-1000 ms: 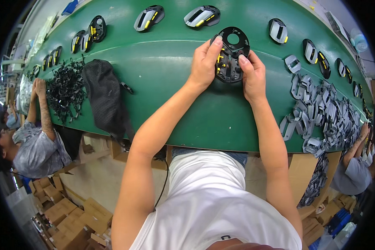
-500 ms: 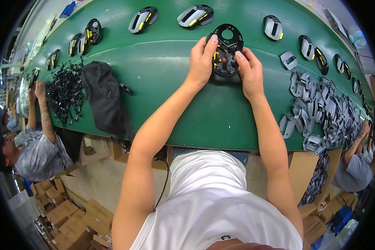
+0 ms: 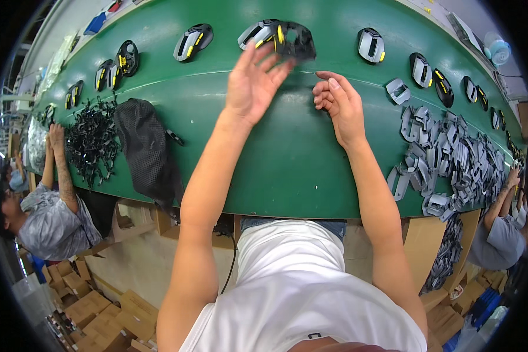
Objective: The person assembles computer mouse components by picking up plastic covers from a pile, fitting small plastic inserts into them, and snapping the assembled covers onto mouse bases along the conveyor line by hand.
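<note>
The left hand (image 3: 252, 88) is spread, possibly touching a blurred mouse (image 3: 298, 42). Grey parts (image 3: 460, 154) are heaped conveniently near the half-curled right hand (image 3: 344, 108).

Bench (image 3: 281, 170): smooth, glossy
Dark shell (image 3: 299, 44): plastic
Bag (image 3: 144, 141) on bench: matt mesh cloth
Boxes (image 3: 138, 311) below bench: cardboard

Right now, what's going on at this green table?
The person's left hand, open, is close to a blurred black-and-yellow mouse part; whether they touch isn't clear. The right hand is apart from it, loosely curled and empty. Other mouse bodies lie along the green table; grey pieces are heaped to the right, black pieces to the left.
</note>
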The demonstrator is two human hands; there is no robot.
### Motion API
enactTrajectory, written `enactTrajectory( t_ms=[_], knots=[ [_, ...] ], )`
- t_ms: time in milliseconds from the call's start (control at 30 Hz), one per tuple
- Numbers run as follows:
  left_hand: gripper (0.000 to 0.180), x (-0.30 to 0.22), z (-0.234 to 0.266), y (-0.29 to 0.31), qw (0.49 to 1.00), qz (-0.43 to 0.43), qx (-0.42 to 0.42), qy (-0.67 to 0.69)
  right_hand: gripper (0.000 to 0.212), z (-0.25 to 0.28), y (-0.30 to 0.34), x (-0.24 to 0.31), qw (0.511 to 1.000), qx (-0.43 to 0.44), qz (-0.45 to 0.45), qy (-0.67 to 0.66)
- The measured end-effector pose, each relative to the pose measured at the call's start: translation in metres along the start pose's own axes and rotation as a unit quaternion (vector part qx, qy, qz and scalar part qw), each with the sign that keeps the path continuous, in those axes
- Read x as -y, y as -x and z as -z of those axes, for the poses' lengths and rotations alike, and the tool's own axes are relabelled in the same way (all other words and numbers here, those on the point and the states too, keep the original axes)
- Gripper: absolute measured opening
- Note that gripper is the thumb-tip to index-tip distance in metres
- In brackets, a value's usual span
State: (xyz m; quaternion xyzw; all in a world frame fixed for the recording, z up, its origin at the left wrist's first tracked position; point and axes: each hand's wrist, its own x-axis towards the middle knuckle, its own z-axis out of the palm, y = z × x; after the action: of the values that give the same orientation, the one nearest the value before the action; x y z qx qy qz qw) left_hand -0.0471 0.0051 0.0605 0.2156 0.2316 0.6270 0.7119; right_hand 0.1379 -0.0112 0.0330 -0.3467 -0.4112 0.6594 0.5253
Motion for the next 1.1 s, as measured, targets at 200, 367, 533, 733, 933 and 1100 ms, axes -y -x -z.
enactTrajectory(
  t_ms=[200,367,533,733,933,1100],
  knots=[
    [0.045,-0.006,0.013,-0.008,0.994,-0.057,0.085,-0.048,0.028,0.002,-0.002,0.0,0.997,0.022,0.014,0.077],
    [0.034,0.033,0.024,-0.003,0.727,-0.224,0.09,-0.642,0.021,0.01,-0.006,0.01,0.944,-0.084,0.155,0.277],
    [0.041,0.042,0.018,0.002,0.585,-0.307,0.107,-0.743,0.033,0.066,-0.011,0.043,0.658,-0.258,0.303,0.639],
    [0.038,0.043,0.026,-0.003,0.592,-0.312,0.073,-0.739,0.04,0.09,-0.017,0.02,0.584,-0.294,0.144,0.743],
    [0.021,0.039,0.019,0.001,0.615,-0.335,0.073,-0.71,0.022,0.085,-0.017,0.028,0.635,-0.291,0.202,0.687],
    [0.013,0.042,0.011,0.003,0.651,-0.382,0.089,-0.65,0.019,0.056,-0.017,0.029,0.745,-0.22,0.334,0.533]
  ],
)
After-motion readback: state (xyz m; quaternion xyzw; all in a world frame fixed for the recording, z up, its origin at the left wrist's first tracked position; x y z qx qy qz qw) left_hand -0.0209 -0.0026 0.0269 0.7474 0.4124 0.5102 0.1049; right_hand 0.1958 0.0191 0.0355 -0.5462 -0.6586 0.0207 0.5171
